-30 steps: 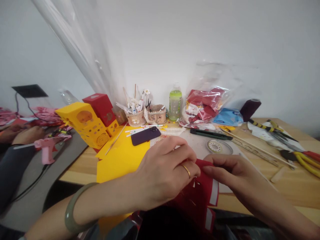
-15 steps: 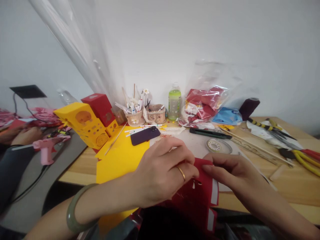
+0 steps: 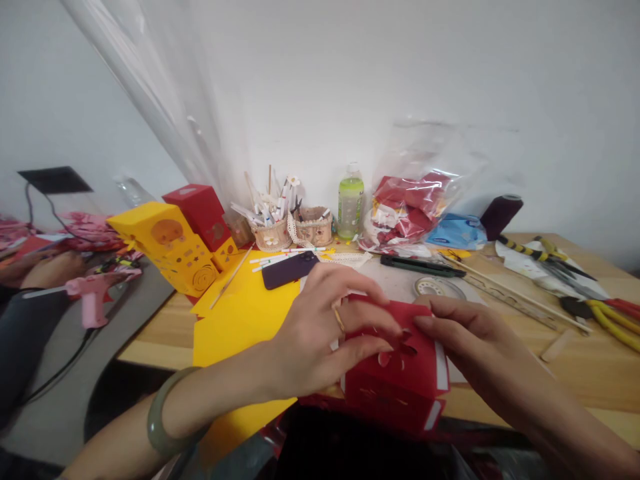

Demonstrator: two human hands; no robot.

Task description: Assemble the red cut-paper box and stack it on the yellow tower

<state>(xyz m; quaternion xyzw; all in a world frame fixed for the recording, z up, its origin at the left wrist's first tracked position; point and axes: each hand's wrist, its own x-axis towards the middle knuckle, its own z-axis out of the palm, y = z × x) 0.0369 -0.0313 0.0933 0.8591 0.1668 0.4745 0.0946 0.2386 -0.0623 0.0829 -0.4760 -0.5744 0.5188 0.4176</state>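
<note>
A folded piece of red cardstock (image 3: 395, 393) with small cut-out shapes and white tape strips along its right edge is in front of me. My right hand (image 3: 460, 333) pinches its upper right edge between thumb and fingers. Over its top face curves my left hand (image 3: 320, 333), with a gap between thumb and fingers. The left index fingertip is at a small raised cut-out (image 3: 409, 341); whether it touches is unclear. Under my left forearm lies yellow cardstock (image 3: 240, 340), and a dark phone (image 3: 290, 270) rests on its far part.
Yellow and red boxes (image 3: 185, 247) stand at the left, near a pink glue gun (image 3: 90, 300) and a co-worker's hand (image 3: 55, 270). Behind are a pen basket (image 3: 270, 238), a green bottle (image 3: 351, 200) and a plastic bag (image 3: 410, 207). Scissors (image 3: 613, 327) lie right.
The red cardstock has come up and tilted so that more of its face shows. My left fingers have spread from a closed pinch. My right hand still holds the edge.
</note>
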